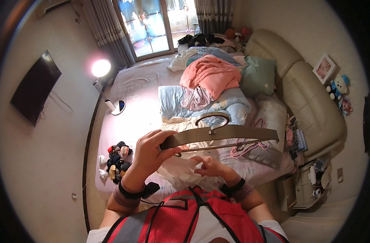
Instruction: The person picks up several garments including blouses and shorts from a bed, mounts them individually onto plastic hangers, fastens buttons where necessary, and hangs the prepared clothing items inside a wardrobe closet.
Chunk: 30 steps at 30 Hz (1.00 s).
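Note:
My left hand (154,152) grips one end of a brown clothes hanger (227,132) with a hook and a lower bar, held up over the bed. Below the hanger, my right hand (210,166) is at a pale, thin garment (180,168) lying at the bed's near edge; its fingers are curled at the cloth. Cream cloth (185,124) and a light blue quilt (172,101) lie beyond the hanger. Pink wire hangers (239,150) lie to the right, partly behind its bar.
Balled socks (118,164) lie at the left of the bed (142,88), near a lit desk lamp (115,107). A coral blanket (209,73), a green pillow (257,76) and a leather headboard (309,106) are beyond. An open-drawered nightstand (300,189) stands at right.

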{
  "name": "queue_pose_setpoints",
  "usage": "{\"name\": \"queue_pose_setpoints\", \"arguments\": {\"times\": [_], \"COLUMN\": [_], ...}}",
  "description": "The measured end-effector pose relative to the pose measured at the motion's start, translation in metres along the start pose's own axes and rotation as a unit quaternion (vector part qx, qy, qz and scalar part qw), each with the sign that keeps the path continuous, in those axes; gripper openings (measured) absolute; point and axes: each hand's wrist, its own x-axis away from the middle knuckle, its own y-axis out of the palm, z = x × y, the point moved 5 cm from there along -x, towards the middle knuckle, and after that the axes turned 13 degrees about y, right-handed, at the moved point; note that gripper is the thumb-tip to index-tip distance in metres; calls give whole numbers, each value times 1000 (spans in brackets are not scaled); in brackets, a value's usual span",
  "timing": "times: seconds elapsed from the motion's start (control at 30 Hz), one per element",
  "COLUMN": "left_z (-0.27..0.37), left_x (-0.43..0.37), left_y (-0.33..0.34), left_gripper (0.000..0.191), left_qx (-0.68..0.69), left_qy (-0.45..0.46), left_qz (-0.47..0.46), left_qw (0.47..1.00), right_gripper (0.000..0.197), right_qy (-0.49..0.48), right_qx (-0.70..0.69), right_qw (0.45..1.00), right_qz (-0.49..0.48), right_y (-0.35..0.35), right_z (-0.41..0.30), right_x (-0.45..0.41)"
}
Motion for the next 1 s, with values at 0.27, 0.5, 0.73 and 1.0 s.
{"name": "queue_pose_setpoints", "arguments": {"times": [0.27, 0.5, 0.73, 1.0], "left_z": [-24, -46, -57, -73], "left_x": [13, 36, 41, 59], "left_y": [-13, -8, -9, -34], "left_gripper": [44, 47, 44, 42], "left_qx": [66, -5, 5, -37], "left_qy": [-22, -38, -34, -37], "left_qz": [58, -42, -21, -12], "left_qw": [996, 998, 999, 999], "right_gripper": [37, 10, 14, 19], "right_qy": [-103, -84, -96, -120], "right_qx": [164, 173, 297, 374], "right_qw": [974, 951, 890, 852], "right_qz": [113, 243, 333, 345], "right_y": [-16, -103, -129, -139], "right_z": [43, -11, -29, -48], "right_x": [16, 70, 98, 117]}}
